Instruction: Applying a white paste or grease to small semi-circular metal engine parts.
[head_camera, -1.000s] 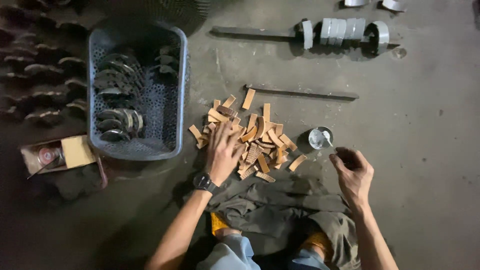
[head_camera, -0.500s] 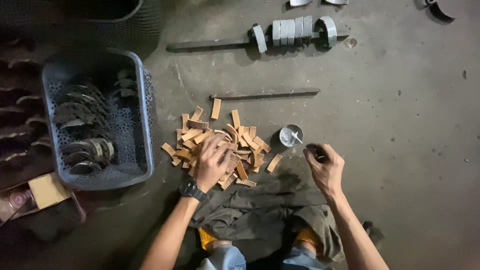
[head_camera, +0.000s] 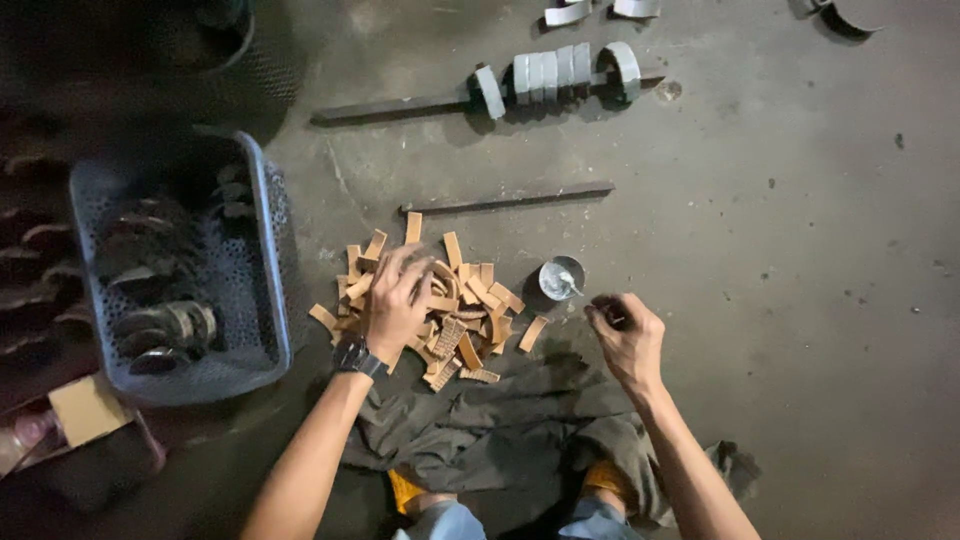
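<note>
The left hand (head_camera: 398, 303) lies open on the pile of tan curved strips (head_camera: 462, 312); the right hand (head_camera: 627, 335), closed around a small dark thing, could knock over the small metal cup (head_camera: 559, 279) beside it.

The left hand (head_camera: 398, 303) hides part of the pile of tan strips (head_camera: 455, 310), the right hand (head_camera: 625, 335) conceals whatever it grips, and the basket's (head_camera: 262, 250) contents blur in shadow.

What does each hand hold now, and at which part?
The right hand is closed around a small dark thing, too hidden to identify. The left hand lies on the strip pile; whether it grips a strip cannot be told.
</note>
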